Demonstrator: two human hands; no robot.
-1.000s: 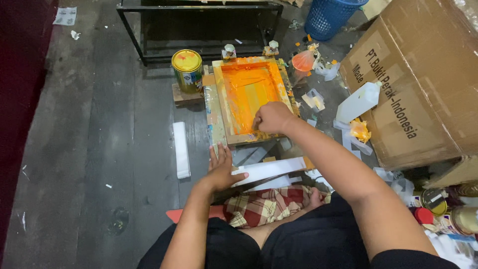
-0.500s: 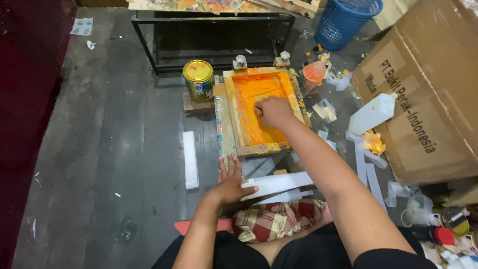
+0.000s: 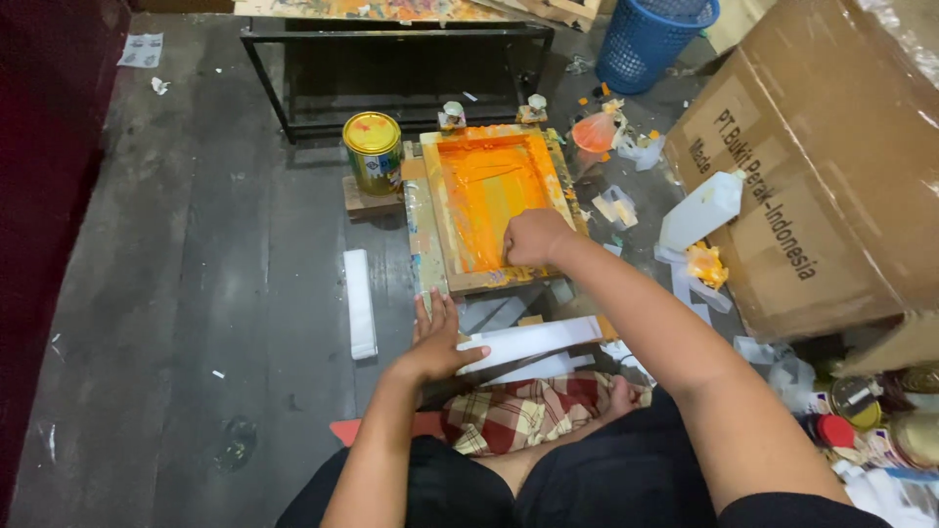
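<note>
At my twelve o'clock a black metal frame stands on the dark wooden floor. A yellow-lidded tin sits at eleven, a blue plastic basket at one. A big cardboard box fills two to three o'clock, with a white jug just beside it. A checked cloth lies at six.

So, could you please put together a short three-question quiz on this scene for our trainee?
1. True or false: the right hand is closed, inside the orange-inked screen frame.
2. What does the left hand rest beside: A) the blue basket, B) the white strips, C) the cardboard box?
3. What stands just left of the frame's far end?

Key: 1 true. 2 B. 3 A yellow-lidded paint tin.
</note>
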